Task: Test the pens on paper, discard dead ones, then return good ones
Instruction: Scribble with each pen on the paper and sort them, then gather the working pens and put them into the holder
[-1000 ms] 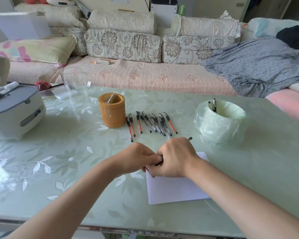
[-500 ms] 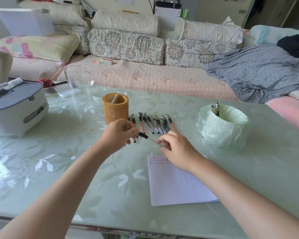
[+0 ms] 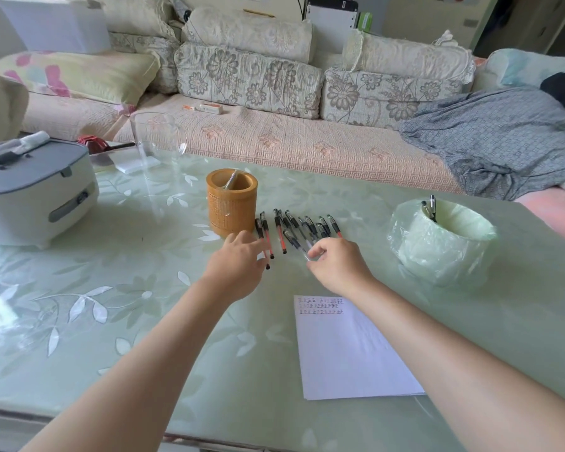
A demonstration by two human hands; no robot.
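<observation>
Several pens point(image 3: 310, 225) with black caps lie in a row on the glass table point(image 3: 128, 288), just right of a wooden pen holder point(image 3: 232, 207). My right hand point(image 3: 338, 267) pinches the near end of one black pen point(image 3: 292, 240) that lies slanted across the row. My left hand point(image 3: 238, 264) reaches to the row's left end, its straight fingers touching the red pens there. A white sheet of paper point(image 3: 349, 353) with lines of test scribbles lies near me on the right. A round bin point(image 3: 444, 243) lined with a green bag holds two pens.
A white and grey appliance point(image 3: 33, 197) stands at the table's left. A clear glass jar point(image 3: 157, 138) stands behind the holder near the far edge. A sofa with cushions and a grey blanket runs behind the table.
Both hands left the paper and carried the pen forward to the row. My left hand let go of it and moved to the row's left end; my right hand still pinches it.
</observation>
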